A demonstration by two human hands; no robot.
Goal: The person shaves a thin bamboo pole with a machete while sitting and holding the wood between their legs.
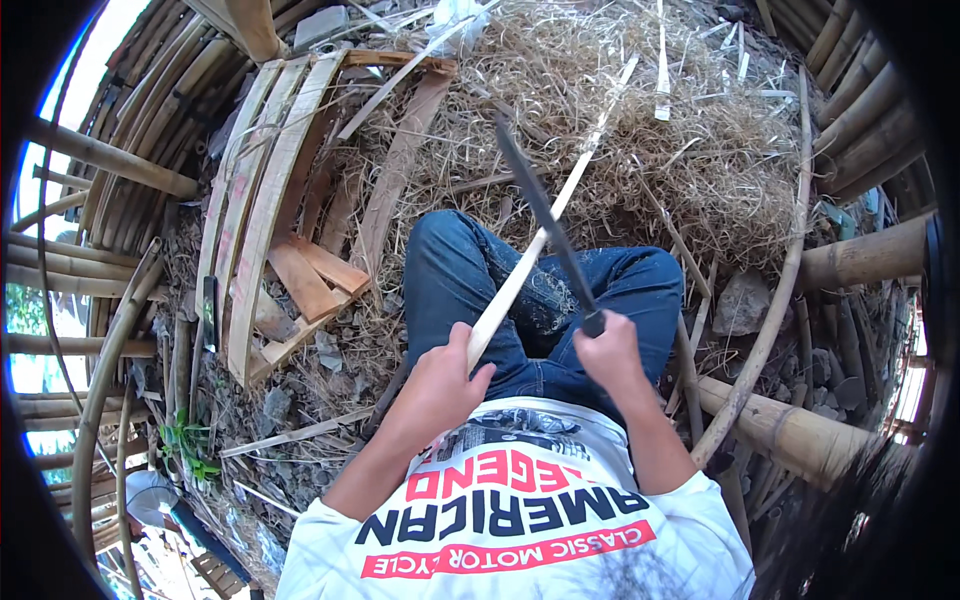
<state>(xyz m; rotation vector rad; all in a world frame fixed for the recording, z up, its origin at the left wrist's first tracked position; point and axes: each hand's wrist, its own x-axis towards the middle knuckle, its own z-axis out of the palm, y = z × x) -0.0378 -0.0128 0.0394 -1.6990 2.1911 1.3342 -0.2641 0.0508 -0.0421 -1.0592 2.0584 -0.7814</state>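
Observation:
My left hand (440,385) is closed round the near end of a long pale bamboo strip (520,268), which slants away to the far right above my jeans. In my right hand (608,352) is the dark handle of a machete (545,213). Its long dark blade points to the far left and crosses the strip near the middle. Whether the blade touches the strip I cannot tell. My crossed legs (455,265) lie beneath both, with pale shavings scattered over the jeans.
A wooden slatted crate (262,200) stands on the left. A heap of curly shavings (700,170) spreads beyond my legs. Thick bamboo poles (790,425) and a bent pole (775,310) lie on the right, near a grey stone (742,302). Bamboo walls (150,110) surround the place.

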